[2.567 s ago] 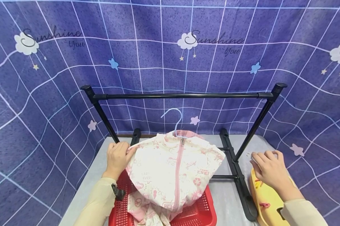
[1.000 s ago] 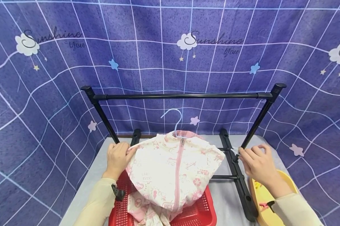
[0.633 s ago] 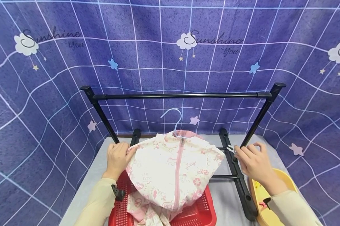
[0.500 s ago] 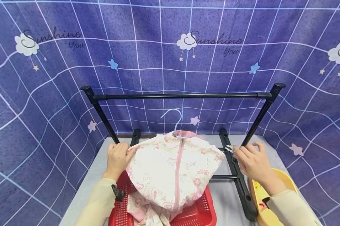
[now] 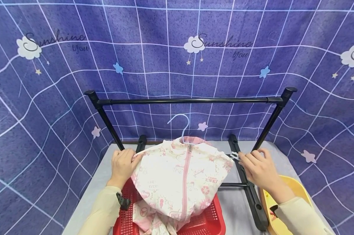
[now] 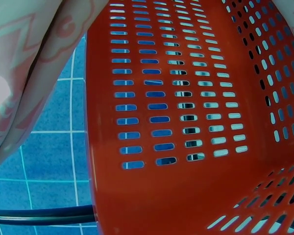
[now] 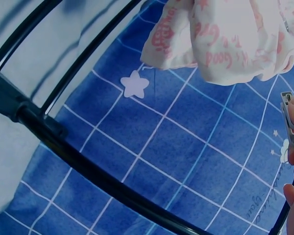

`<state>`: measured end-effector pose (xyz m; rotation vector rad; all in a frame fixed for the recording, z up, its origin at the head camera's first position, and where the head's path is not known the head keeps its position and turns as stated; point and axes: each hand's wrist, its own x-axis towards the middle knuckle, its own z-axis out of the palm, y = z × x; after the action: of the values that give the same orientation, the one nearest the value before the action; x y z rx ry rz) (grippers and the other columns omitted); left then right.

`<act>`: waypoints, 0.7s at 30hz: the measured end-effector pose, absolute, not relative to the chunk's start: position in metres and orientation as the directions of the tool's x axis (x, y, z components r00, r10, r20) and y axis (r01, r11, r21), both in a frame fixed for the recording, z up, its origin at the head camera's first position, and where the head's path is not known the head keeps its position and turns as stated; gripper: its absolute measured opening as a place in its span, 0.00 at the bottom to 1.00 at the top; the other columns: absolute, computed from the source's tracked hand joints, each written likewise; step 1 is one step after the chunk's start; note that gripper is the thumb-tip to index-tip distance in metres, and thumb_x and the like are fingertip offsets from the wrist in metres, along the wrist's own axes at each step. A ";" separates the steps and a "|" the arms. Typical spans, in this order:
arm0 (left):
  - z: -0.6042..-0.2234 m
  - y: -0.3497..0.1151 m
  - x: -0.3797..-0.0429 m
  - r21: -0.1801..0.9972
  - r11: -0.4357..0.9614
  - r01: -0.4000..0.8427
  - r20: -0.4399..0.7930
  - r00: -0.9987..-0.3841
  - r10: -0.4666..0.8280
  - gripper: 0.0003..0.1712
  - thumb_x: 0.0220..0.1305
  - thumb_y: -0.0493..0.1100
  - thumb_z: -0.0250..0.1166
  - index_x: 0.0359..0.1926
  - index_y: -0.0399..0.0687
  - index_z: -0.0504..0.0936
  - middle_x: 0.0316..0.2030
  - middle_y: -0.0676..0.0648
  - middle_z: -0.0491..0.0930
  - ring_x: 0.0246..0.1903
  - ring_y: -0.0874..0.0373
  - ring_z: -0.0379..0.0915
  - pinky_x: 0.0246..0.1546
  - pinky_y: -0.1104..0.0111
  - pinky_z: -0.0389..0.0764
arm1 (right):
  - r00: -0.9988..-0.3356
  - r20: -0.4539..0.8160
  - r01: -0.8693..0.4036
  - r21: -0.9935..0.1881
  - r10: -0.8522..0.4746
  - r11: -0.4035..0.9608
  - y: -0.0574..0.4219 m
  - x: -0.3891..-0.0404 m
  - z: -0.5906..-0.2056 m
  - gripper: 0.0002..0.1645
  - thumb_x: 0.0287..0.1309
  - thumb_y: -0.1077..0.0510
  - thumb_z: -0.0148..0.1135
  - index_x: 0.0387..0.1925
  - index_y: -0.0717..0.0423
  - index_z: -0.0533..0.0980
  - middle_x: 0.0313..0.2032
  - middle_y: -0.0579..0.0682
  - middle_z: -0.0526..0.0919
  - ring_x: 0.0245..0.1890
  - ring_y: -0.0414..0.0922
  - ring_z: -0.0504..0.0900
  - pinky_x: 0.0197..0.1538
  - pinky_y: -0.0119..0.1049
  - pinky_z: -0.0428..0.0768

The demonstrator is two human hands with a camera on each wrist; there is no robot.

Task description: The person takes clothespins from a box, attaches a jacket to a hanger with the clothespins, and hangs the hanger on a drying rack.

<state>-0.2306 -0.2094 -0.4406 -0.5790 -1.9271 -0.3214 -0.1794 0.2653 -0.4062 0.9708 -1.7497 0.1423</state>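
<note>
A white zip-up jacket [image 5: 168,176] with pink prints sits on a light blue hanger [image 5: 183,125], its lower part drooping into a red basket [image 5: 215,209]. My left hand [image 5: 121,166] pinches the jacket's left shoulder. My right hand [image 5: 259,169] pinches a small white clothespin [image 5: 235,155] beside the jacket's right shoulder; whether its tips touch the cloth I cannot tell. The right wrist view shows this clothespin [image 7: 290,120] between thumb and finger, apart from the jacket [image 7: 225,44]. In the left wrist view, cloth [image 6: 34,63] hangs beside the basket [image 6: 161,191].
A black garment rack [image 5: 188,100] stands behind the jacket, its feet [image 5: 254,204] on the pale table [image 5: 233,209]. A yellow tub [image 5: 294,186] with small coloured items lies at the right. A blue patterned curtain [image 5: 224,58] closes off the back.
My right hand has moved left from over the yellow tub to the jacket's right shoulder, bringing the white clothespin along. My left hand, the jacket and the hanger stay in place.
</note>
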 end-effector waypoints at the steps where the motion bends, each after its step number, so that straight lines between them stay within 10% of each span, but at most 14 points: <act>1: -0.441 -0.209 -0.231 -0.038 0.847 0.531 0.909 -0.333 0.250 0.33 0.75 0.64 0.47 0.24 0.42 0.68 0.17 0.45 0.67 0.17 0.51 0.60 0.28 0.56 0.56 | -0.088 0.839 -0.665 0.352 -0.537 0.659 0.265 -0.179 -0.406 0.19 0.73 0.58 0.47 0.39 0.68 0.80 0.23 0.53 0.74 0.22 0.52 0.69 0.37 0.57 0.67; 21: -0.444 -0.212 -0.232 -0.048 0.851 0.522 0.896 -0.354 0.268 0.33 0.75 0.64 0.47 0.23 0.41 0.66 0.17 0.45 0.65 0.16 0.49 0.60 0.28 0.57 0.56 | -0.080 0.826 -0.691 0.357 -0.558 0.628 0.248 -0.181 -0.401 0.16 0.71 0.63 0.46 0.40 0.69 0.79 0.24 0.52 0.74 0.23 0.50 0.68 0.37 0.56 0.67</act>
<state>-0.2325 -0.2116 -0.4437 -0.5839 -1.9559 -0.2979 -0.1806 0.2476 -0.4011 1.0194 -1.7502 0.1508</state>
